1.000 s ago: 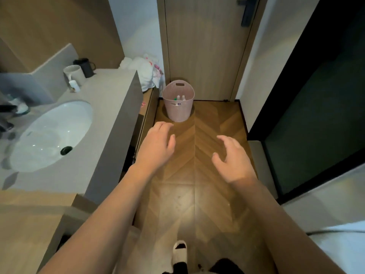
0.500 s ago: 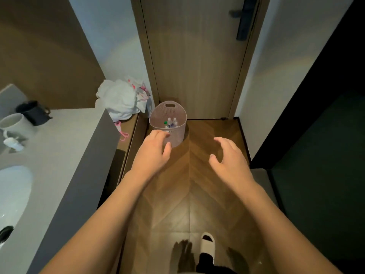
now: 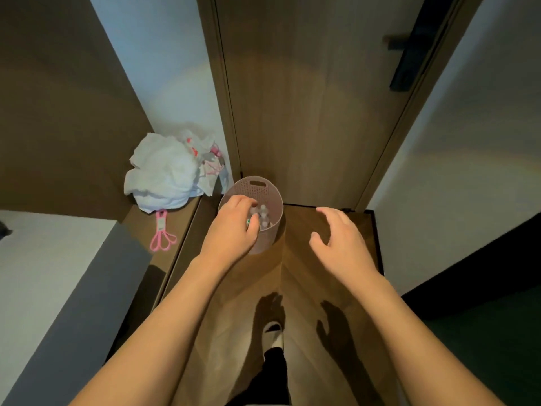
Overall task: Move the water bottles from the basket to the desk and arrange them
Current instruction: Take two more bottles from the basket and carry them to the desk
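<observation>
A pale pink perforated basket (image 3: pixel 263 187) stands on the wooden floor against the door. Inside it the white caps of several water bottles (image 3: pixel 264 213) show. My left hand (image 3: pixel 231 230) is stretched out over the basket's near rim, fingers relaxed and holding nothing, hiding the left part of the opening. My right hand (image 3: pixel 341 243) hovers to the right of the basket, fingers spread and empty. The grey countertop (image 3: pixel 58 259) runs along the left.
A white plastic bag (image 3: pixel 164 177) and a pink strap (image 3: pixel 162 235) lie on a low wooden ledge left of the basket. The closed wooden door (image 3: pixel 307 112) is straight ahead, a white wall on the right. My slippered foot (image 3: pixel 273 335) is on the floor below.
I have stepped closer to the basket. My left hand has moved forward over its rim; my right hand has moved forward beside it. The sink and mugs have left the view.
</observation>
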A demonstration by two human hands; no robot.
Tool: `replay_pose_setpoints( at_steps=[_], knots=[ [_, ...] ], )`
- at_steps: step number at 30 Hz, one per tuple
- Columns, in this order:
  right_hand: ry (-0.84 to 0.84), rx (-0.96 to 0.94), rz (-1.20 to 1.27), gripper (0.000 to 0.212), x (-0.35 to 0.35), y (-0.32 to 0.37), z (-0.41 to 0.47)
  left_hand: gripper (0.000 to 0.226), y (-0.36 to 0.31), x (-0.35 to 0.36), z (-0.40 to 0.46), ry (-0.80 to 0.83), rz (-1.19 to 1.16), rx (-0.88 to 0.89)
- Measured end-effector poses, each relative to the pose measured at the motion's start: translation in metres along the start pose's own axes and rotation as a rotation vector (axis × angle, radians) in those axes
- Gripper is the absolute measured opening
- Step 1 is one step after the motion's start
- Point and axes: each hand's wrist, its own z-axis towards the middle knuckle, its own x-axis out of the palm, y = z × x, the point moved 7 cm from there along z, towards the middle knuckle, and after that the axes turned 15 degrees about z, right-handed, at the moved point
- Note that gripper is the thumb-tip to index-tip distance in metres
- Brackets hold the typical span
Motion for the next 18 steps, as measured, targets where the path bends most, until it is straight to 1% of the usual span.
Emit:
replay_pose_setpoints(
  at_steps=[5, 8, 10, 13, 15, 17, 18],
  knots=[
    [0.008, -0.008, -0.033, 0.052, -0.013, -0.003, 0.113, 0.032, 0.017, 0.022, 0.121, -0.015, -0.003, -0.034],
    [0.017, -0.001, -0.021, 0.052, -0.024, -0.013, 0.17, 0.029, 0.01, 0.035, 0.178, -0.023, -0.018, -0.039],
    [0.027, 0.044, -0.004, 0.053, -0.029, -0.026, 0.204, 0.03, 0.004, 0.048, 0.208, -0.009, -0.016, -0.03],
    [0.009, -0.093, 0.014, 0.047, -0.03, -0.041, 0.249, 0.031, 0.003, 0.072, 0.249, 0.041, 0.004, -0.042],
    [0.068, -0.1, 0.056, 0.048, -0.028, -0.057, 0.286, 0.03, 0.011, 0.084, 0.272, 0.033, 0.014, -0.1],
    [0.143, -0.038, 0.063, 0.05, -0.028, -0.065, 0.32, 0.03, 0.017, 0.09, 0.287, 0.044, 0.005, -0.174],
    [0.184, -0.014, 0.029, 0.052, -0.027, -0.07, 0.337, 0.03, 0.018, 0.093, 0.294, 0.048, 0.018, -0.195]
  ],
)
